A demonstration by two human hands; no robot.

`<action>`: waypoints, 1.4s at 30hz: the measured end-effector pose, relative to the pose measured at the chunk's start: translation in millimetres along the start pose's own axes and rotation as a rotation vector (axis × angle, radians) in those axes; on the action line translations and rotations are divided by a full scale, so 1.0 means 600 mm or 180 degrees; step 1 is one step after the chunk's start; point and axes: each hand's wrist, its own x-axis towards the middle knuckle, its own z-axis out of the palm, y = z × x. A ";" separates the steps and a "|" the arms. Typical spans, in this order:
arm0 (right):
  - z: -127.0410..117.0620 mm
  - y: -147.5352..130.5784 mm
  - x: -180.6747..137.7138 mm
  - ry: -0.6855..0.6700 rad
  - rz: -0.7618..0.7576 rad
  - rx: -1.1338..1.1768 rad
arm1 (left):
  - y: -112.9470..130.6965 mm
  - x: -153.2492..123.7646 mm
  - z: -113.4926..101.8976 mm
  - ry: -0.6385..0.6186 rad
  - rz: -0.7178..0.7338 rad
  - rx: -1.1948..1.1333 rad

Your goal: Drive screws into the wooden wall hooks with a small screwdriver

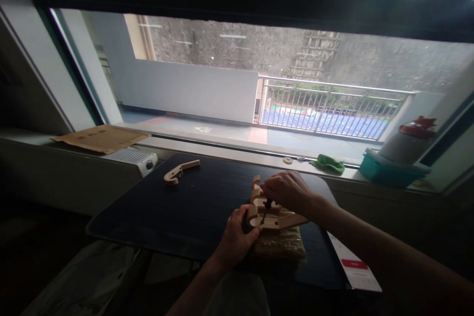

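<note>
My right hand (288, 190) is closed around the dark handle of a screwdriver (267, 204), whose shaft points down into a curved wooden hook (279, 222). My left hand (237, 234) grips that hook by its rounded end, thumb in front. Beneath it lies a plastic-wrapped brown package (283, 247). Just behind are more curved wooden pieces (256, 181), partly hidden by my right hand. Another wooden hook (173, 176), with dark screws or pegs showing, rests alone on the left of the table.
The dark table (148, 217) stands against a window sill. On the sill are a brown paper envelope (105, 138), a green cloth (329, 163), and a teal box (388, 170) with a white and red container (409, 140). A white and red printed sheet (353, 264) sits at the table's right edge.
</note>
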 end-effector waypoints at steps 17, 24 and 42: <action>0.002 -0.003 -0.003 0.0194 -0.0331 0.0337 | -0.002 -0.002 0.002 -0.0007 -0.0042 -0.0116; -0.020 0.006 -0.008 0.0108 -0.1012 0.0617 | -0.003 -0.001 0.002 0.0044 -0.0073 -0.0210; -0.018 0.000 -0.004 -0.0060 -0.0874 0.0613 | -0.006 0.000 0.005 0.0027 -0.0063 -0.0179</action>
